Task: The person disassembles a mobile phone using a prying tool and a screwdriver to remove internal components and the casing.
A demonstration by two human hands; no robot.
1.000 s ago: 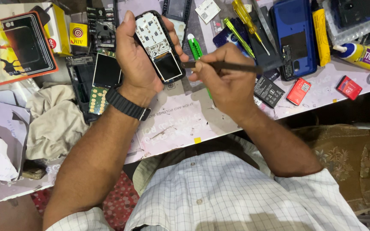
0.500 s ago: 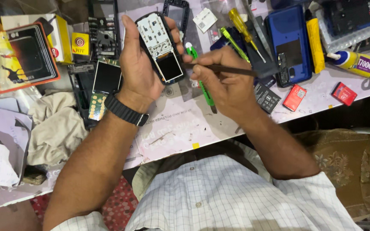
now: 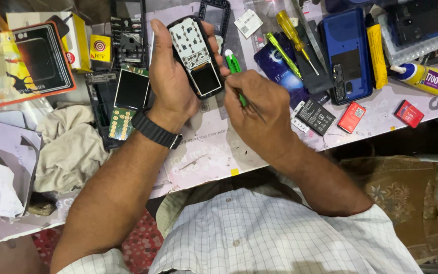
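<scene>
1. Since the earlier frame, right hand [image 3: 259,109] has swung its thin dark tool [image 3: 252,105] from lying flat across the phone to tip-in at the phone's lower right edge; the tool is now mostly hidden by the fingers. Left hand barely shifted.
2. Left hand [image 3: 171,83] wrapped around the opened keypad phone [image 3: 197,57], fingers closed on its sides, dark screen and bare white keypad board facing up, held above the tabletop [image 3: 204,152].
3. Right hand pinched narrow on the tool, just beside the phone's lower right edge, apparently touching.
4. Key relation: phone's long axis runs up-left to down-right; screen end is nearest the right hand, so the right hand is the working one and the left only steadies.
5. Green screwdriver [image 3: 235,68] lies on the tabletop between phone and right hand.
6. Left of wrist: loose circuit board with screen [image 3: 128,101], grey cloth [image 3: 69,147].
7. Right: yellow screwdriver [image 3: 292,33], blue phone back [image 3: 347,56], black battery [image 3: 315,116], glue tube [image 3: 422,77].
</scene>
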